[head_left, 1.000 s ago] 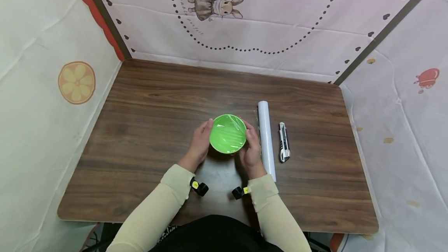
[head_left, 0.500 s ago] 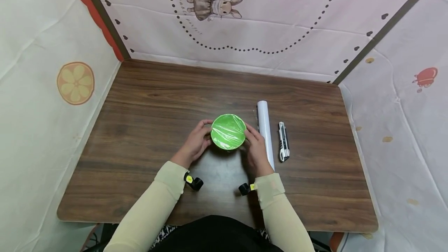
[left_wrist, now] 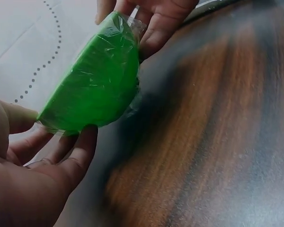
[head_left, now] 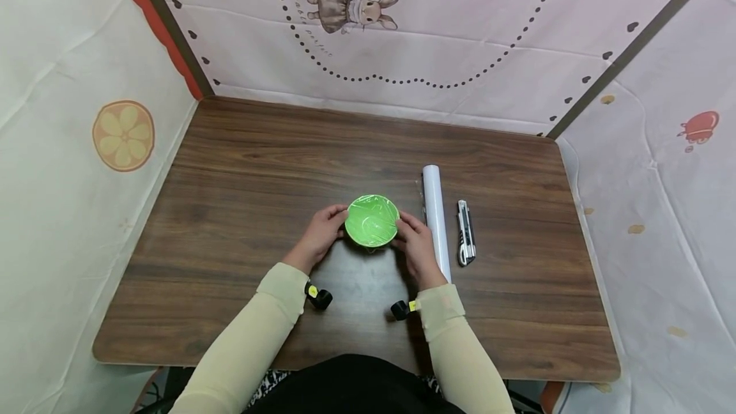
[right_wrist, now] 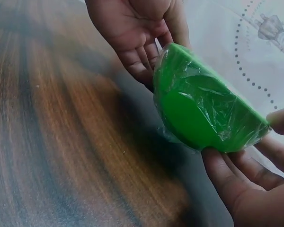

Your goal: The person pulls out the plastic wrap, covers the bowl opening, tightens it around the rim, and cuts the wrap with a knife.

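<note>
A green bowl [head_left: 372, 221] with clear plastic film stretched over its mouth is held between both hands above the table. In the wrist views the film also wraps down the bowl's outside [left_wrist: 97, 78] in creases. My left hand [head_left: 319, 235] grips the left side, thumb at the rim and fingers under the wall. On the opposite side my right hand [head_left: 418, 246] holds it the same way, its fingers curled beneath the bowl [right_wrist: 199, 104] in the right wrist view.
A long white roll [head_left: 436, 219] lies just right of the right hand. Beyond it is a utility knife [head_left: 466, 233]. The wooden table [head_left: 259, 145] meets printed white cloth walls at the back [head_left: 460, 18] and both sides.
The hands first shifted their grip on the bowl, spreading a little apart. Since then the bowl has come slightly nearer the body and its mouth has tilted. Roll and knife stay put.
</note>
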The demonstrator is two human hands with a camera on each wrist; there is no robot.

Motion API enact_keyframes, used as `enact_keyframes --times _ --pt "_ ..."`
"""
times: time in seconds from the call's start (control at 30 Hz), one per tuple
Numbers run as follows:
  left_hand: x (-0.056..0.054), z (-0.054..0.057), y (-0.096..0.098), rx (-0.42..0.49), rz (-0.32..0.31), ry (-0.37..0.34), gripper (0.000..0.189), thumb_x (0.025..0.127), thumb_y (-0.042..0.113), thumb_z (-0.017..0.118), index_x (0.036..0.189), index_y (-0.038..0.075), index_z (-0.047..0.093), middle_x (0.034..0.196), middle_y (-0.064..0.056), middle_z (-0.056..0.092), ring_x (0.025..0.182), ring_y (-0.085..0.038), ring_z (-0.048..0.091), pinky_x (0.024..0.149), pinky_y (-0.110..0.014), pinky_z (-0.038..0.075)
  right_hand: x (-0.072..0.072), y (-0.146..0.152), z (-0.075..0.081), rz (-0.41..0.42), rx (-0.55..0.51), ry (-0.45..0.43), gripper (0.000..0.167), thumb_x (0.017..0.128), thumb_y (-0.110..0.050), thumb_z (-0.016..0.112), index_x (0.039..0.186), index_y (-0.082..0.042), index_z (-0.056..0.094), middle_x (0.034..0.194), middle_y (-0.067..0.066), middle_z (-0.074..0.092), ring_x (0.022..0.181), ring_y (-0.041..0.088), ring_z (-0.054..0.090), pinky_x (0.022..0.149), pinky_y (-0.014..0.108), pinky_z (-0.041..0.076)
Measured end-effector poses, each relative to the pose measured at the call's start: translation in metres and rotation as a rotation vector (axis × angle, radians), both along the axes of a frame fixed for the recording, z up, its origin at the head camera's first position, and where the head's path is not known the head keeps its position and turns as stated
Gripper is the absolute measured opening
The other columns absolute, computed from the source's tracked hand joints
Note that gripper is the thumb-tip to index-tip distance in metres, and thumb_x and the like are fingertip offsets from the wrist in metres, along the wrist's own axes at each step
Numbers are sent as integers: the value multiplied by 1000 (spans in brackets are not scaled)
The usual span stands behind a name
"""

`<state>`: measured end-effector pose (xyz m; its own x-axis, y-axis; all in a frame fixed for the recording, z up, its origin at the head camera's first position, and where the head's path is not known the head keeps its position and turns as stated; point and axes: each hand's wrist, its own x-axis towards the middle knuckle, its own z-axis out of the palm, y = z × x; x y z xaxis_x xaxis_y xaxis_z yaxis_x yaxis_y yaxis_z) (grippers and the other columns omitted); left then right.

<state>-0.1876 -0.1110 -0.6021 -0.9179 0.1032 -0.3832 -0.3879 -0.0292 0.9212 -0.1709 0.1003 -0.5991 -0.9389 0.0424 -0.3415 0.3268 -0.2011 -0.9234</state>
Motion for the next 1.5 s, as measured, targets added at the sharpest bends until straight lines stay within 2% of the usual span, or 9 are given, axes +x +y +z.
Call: enact_keyframes --times 0.43,0.7,0.93,1.13,1.23,1.3,1.37,1.4,1.5 --pt "2 -6 0 -37 3 16 38 101 20 52 132 -1 56 127 -22 60 82 -3 63 73 -19 54 1 2 -11 17 21 -9 38 97 -15 55 132 -2 57 131 19 58 85 9 64 69 24 55" --pt "0 -6 -2 -50 -14 0 38 100 21 53 132 1 56 129 -19 60 90 -7 64 78 -24 56 0 2 -14 37 47 10 37 99 -16 53 133 -2 56 132 19 56 91 10 63 73 26 55" --pt "2 -9 -2 -67 -23 7 39 102 27 50 133 5 54 127 -17 61 98 -15 63 82 -32 56 0 0 -14 89 193 44 37 101 -21 52 135 -6 55 132 15 58 110 22 60 88 36 55" --pt "2 -11 -5 -74 -4 2 40 103 32 46 131 5 56 125 -15 60 94 -12 60 78 -29 55 0 1 -14 108 323 49 39 99 -29 54 134 -12 57 129 10 61 106 24 63 83 34 54" --pt "2 -8 -6 -94 0 0 42 103 35 45 132 6 55 122 -14 60 93 -12 60 79 -29 54 -1 5 -9 137 421 75 41 99 -33 54 135 -16 56 130 7 61 108 25 64 86 37 54" --pt "1 -5 -8 -143 -7 25 43 103 36 44 133 8 55 118 -14 61 94 -14 60 81 -31 55 -2 9 -5 169 521 127 42 99 -34 53 137 -17 55 132 6 60 112 25 62 90 40 53" --pt "-1 1 -10 -245 -27 89 42 103 36 42 134 10 55 113 -14 62 96 -19 59 84 -36 53 -4 13 2 187 624 200 42 99 -33 53 138 -18 53 134 6 59 116 25 61 94 42 52" --pt "-2 5 -12 -310 -42 130 43 104 37 41 134 11 55 112 -14 62 99 -22 59 87 -39 51 -5 15 6 192 671 245 42 99 -32 53 139 -17 53 134 7 59 117 26 61 95 43 51" --pt "-4 19 -17 -523 -75 291 44 105 37 36 136 11 54 121 -15 61 113 -29 57 98 -46 45 -12 23 18 183 769 381 41 99 -26 54 138 -15 54 133 9 58 114 27 62 94 43 52"
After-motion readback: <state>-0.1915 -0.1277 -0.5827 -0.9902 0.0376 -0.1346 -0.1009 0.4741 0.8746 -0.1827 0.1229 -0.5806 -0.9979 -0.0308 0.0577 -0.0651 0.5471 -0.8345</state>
